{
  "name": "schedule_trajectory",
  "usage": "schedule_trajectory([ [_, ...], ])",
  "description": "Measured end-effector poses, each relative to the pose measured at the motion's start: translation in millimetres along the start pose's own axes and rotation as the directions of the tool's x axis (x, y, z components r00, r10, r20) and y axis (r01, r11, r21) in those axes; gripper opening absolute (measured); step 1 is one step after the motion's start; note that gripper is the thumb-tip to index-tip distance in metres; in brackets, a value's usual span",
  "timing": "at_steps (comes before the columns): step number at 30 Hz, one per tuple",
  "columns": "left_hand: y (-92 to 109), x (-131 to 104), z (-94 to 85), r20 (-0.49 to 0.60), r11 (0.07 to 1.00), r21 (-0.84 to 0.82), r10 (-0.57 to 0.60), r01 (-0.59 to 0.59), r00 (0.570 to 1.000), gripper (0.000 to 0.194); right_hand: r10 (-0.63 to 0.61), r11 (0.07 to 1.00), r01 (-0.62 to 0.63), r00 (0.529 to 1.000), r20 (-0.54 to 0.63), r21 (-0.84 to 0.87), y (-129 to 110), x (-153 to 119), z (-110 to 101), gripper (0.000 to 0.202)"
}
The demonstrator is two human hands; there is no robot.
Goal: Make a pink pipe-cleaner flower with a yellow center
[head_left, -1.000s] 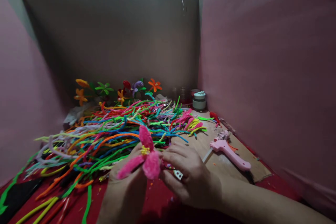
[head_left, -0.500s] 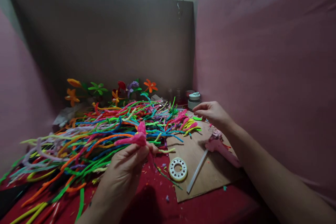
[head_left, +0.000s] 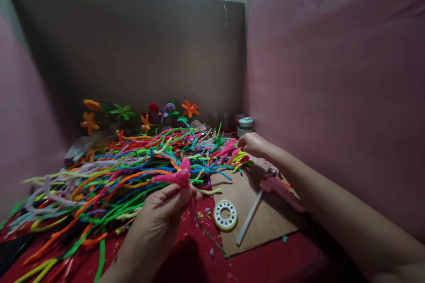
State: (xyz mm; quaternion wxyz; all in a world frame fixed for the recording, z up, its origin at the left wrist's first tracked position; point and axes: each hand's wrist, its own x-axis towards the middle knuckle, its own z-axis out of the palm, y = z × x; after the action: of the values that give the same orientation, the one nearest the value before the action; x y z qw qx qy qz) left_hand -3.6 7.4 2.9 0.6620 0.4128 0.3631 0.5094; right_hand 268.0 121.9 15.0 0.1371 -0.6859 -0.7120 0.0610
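My left hand (head_left: 162,212) is closed around a pink pipe-cleaner flower (head_left: 181,178), pinching it at its base between thumb and fingers. A thin dark green stem (head_left: 212,239) trails below that hand toward the cardboard's near edge. My right hand (head_left: 254,145) is stretched out over the far part of the cardboard, its fingers curled down and pressed together. Whatever the fingertips hold, if anything, is hidden. Just left of them lie bundled pink pieces (head_left: 229,148) and yellow pieces (head_left: 239,158) of pipe cleaner.
A big heap of coloured pipe cleaners (head_left: 126,172) covers the left side. On the cardboard (head_left: 272,223) lie a pink glue gun (head_left: 282,192) with a glue stick (head_left: 249,219) and a tape roll (head_left: 225,215). Finished flowers (head_left: 122,111) and a lidded jar (head_left: 245,126) stand behind.
My right hand has shifted left and curled its fingers down; the bright green piece beneath it no longer shows. My left hand has moved slightly right with the pink flower.
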Motion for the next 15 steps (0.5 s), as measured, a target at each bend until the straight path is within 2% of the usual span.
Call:
schedule_trajectory([
  [3, -1.4, 1.8, -0.8, 0.004, 1.0, -0.006, 0.0, 0.001, 1.0, 0.016, 0.011, 0.999, -0.01, 0.999, 0.036, -0.037, -1.9, 12.8, -0.3, 0.018],
  [8, -1.7, 2.2, -0.3, -0.003, 1.0, -0.019, 0.0, 0.0, 1.0, 0.017, 0.058, 0.997, -0.053, 0.992, 0.109, -0.052, -3.5, 25.2, 7.6, 0.03],
  [15, -2.8, 1.8, 1.7, -0.003, 1.0, -0.001, -0.014, 0.014, 1.0, 0.016, 0.142, 0.989, -0.142, 0.99, 0.0, 0.036, -2.7, 42.2, 18.1, 0.03],
])
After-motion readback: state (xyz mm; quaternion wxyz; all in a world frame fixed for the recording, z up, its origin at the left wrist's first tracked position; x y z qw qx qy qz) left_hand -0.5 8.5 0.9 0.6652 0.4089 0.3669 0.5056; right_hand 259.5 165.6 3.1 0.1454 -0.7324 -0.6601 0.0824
